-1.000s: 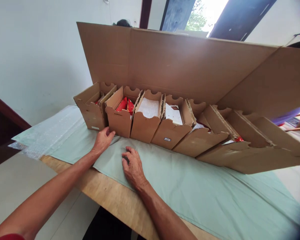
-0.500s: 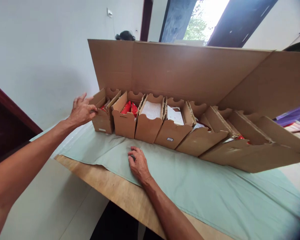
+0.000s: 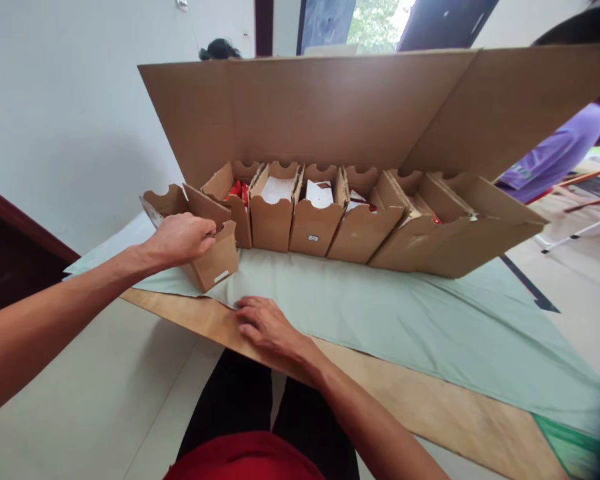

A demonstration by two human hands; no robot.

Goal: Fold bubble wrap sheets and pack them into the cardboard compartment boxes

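Note:
My left hand (image 3: 183,238) is closed over the front rim of the leftmost cardboard bin (image 3: 223,259). That bin stands turned at an angle, forward of the row, and its contents are mostly hidden behind my hand. At the front edge of the cloth lies my right hand (image 3: 266,325), palm down with the fingers loosely stretched out and nothing in them. Beyond it stands a bin with red packets (image 3: 239,191), then a bin with white sheets (image 3: 277,190). Another bin holding a white piece (image 3: 319,194) has a small label on its front.
More cardboard bins (image 3: 363,233) lean along the row to the right. Behind them rises a tall cardboard panel (image 3: 330,107). A pale green cloth (image 3: 395,313) covers most of the wooden table (image 3: 430,400). Someone's dark hair (image 3: 220,49) shows behind the panel; purple fabric (image 3: 555,150) is at right.
My left hand has taken hold of the leftmost bin and drawn it forward, out of the row and turned. My right hand has shifted to the table's front edge. The view has tilted down.

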